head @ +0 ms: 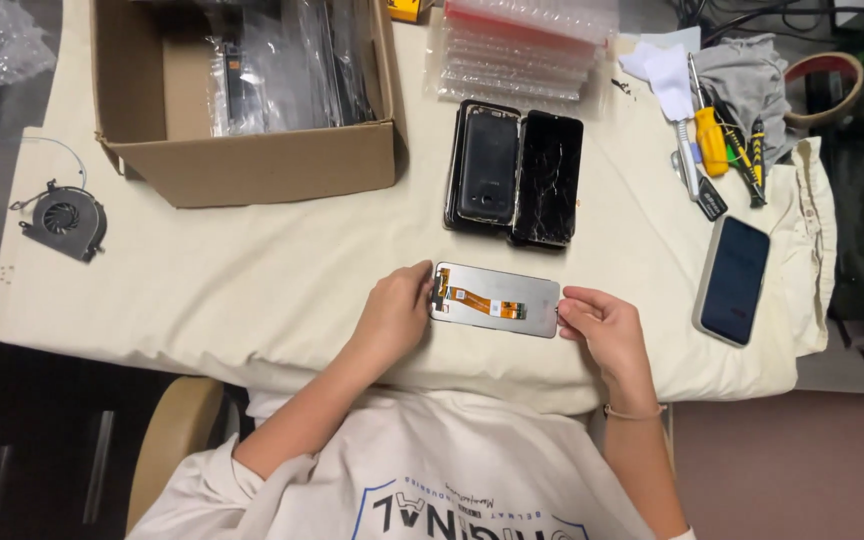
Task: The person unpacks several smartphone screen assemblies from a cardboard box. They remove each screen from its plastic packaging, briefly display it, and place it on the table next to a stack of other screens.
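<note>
Your left hand (pixel 392 312) and right hand (pixel 600 325) pinched opposite ends of the phone screen panel (pixel 495 300), back side up, on the cloth-covered table (pixel 252 270), near of two dark phones (pixel 514 177).

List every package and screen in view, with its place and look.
Screen panel: held flat between left hand and right hand; grey back, orange ribbon.
Cracked screen: behind it; black.
Phone: right; dark screen.
Cardboard box: back left; brown, open.
Bubble-wrap packs: back centre; clear, red-topped.
</note>
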